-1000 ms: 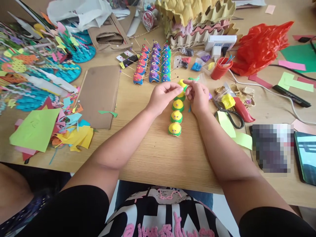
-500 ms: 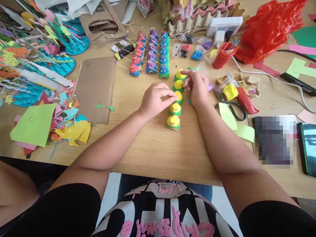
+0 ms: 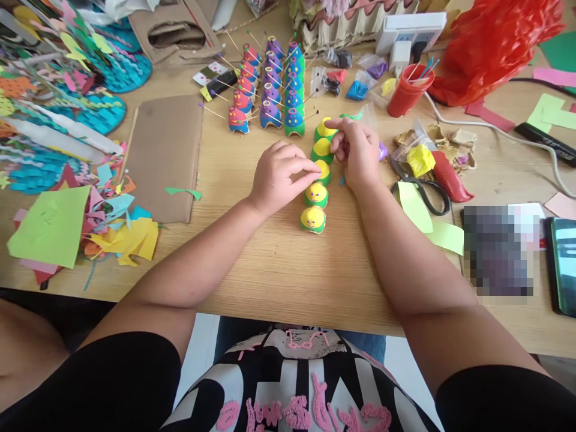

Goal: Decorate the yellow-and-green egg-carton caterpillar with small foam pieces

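Note:
A row of green clay cups with yellow domed tops (image 3: 313,219) runs away from me across the table; the nearest two carry small smiling faces. My left hand (image 3: 281,177) comes from the left, thumb and forefinger pinched at the third dome (image 3: 323,171). Anything between those fingertips is too small to make out. On the right side of the row, my right hand (image 3: 357,147) is curled, its forefinger bent over beside the farthest dome (image 3: 324,127). What its fingers hold, if anything, is hidden.
Finished-looking red, purple and blue-green caterpillars (image 3: 294,90) with stick feelers stand behind. Cardboard (image 3: 164,159) and paper scraps (image 3: 121,240) lie left. To the right are scissors (image 3: 427,195), a red cup (image 3: 409,90), clay bags (image 3: 359,90), a power strip (image 3: 411,30) and a phone (image 3: 562,267).
The whole view has shifted slightly, so table things sit a little further left and up. Both hands keep nearly the same pose beside the yellow-topped row.

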Demonstrator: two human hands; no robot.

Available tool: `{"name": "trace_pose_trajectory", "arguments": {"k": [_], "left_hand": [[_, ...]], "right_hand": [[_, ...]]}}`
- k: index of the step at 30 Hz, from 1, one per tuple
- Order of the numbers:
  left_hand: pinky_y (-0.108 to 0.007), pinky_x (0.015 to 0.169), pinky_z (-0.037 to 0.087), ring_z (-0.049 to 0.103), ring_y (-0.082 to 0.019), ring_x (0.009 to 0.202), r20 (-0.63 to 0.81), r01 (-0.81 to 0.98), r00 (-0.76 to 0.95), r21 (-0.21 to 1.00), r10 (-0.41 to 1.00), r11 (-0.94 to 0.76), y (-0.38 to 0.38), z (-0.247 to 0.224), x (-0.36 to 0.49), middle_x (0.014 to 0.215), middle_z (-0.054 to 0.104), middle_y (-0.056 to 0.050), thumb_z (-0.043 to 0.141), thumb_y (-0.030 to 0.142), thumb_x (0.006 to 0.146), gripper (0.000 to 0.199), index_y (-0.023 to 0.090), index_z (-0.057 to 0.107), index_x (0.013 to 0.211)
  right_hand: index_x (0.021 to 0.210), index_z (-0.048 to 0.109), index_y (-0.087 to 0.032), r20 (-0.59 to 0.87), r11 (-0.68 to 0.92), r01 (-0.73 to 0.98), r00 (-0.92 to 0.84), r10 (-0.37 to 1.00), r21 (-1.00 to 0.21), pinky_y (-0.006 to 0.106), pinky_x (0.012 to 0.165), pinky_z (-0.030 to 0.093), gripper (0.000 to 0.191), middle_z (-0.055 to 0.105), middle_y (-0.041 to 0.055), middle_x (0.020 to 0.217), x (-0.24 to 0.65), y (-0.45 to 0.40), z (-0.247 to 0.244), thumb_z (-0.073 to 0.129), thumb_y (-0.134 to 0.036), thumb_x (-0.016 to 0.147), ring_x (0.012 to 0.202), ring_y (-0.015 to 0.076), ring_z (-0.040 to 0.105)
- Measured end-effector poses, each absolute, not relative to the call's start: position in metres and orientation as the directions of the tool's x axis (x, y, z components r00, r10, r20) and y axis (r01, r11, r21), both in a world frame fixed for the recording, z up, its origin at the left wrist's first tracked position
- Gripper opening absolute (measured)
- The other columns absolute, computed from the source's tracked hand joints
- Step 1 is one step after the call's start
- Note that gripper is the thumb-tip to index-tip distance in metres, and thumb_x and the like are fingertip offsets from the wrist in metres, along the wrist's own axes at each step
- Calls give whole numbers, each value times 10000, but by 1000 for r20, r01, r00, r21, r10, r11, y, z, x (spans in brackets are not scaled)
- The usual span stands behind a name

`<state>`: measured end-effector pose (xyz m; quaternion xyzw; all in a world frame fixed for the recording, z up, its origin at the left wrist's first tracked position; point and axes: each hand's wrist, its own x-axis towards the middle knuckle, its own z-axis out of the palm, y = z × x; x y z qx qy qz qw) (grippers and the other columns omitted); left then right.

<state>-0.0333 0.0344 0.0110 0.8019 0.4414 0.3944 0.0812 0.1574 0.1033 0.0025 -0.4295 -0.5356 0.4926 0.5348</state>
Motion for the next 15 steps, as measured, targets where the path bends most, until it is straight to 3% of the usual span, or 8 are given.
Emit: {"name": "trace_pose_trajectory", "arguments": {"k": [8, 15], "left_hand": [[-532, 1039, 459, 635, -260, 1009, 514, 674, 370, 425, 774, -604, 33, 14, -34, 897, 720, -24, 745, 483, 982, 174, 359, 843, 910], [-567, 1059, 452, 631, -284, 1033, 494, 671, 375, 440, 785, -597, 34, 18, -34, 889, 698, -40, 762, 468, 966, 152, 355, 841, 903]], "right_hand": [[715, 668, -255, 140, 133, -133, -43, 989, -982, 344, 504, 317, 691, 574, 16, 607, 155, 99, 10, 522, -901, 911, 494, 119, 351], [774, 725, -259, 137, 131, -110, -47, 989, -985, 356, 482, 391, 707, 563, 17, 636, 155, 101, 6, 490, -908, 922, 500, 133, 421]]}}
